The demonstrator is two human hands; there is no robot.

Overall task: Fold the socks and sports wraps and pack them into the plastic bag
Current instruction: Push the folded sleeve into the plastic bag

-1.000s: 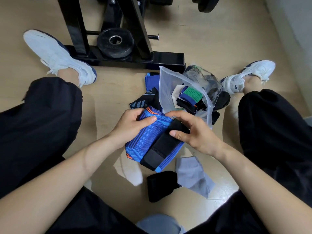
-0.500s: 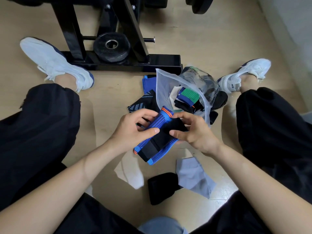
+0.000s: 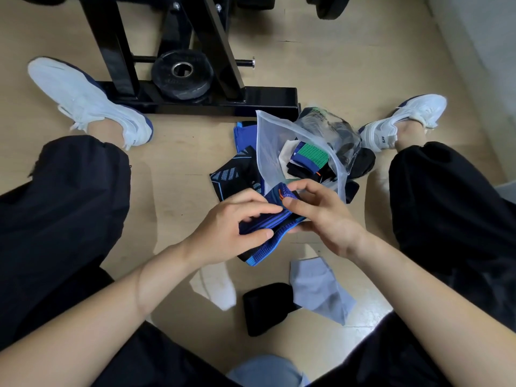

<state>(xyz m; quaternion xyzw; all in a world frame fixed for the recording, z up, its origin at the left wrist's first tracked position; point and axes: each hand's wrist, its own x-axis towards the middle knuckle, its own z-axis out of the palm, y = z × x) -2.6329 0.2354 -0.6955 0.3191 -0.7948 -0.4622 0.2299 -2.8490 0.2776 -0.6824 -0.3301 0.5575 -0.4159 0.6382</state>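
Both hands are at frame centre on one blue sports wrap (image 3: 266, 247). The left hand (image 3: 231, 227) has its fingers curled over the wrap's middle w/ the thumb under, gripping it. The right hand (image 3: 325, 216) pinches the orange-trimmed upper end betw. thumb and forefinger, other fingers curled beneath. The wrap is bunched narrow. Its long axis runs diagonally, from the light-blue hem at lower centre up to the orange tip, which points to the upper right, at the mouth of the plastic bag (image 3: 272, 143).

The bag sits just above the hands, mouth open, w/ a green-and-blue folded piece (image 3: 311, 156) and dark items inside. Left of the bag lies a black wrap with blue marks (image 3: 234, 174), partly under it.

Below the hands, on the floor: a white sock (image 3: 216, 287), a black band (image 3: 268, 307) and a grey sock (image 3: 321, 293), the grey one overlapping the band's right edge.

Upper left stands a black metal frame (image 3: 195, 104) w/ a weight plate (image 3: 181, 74).
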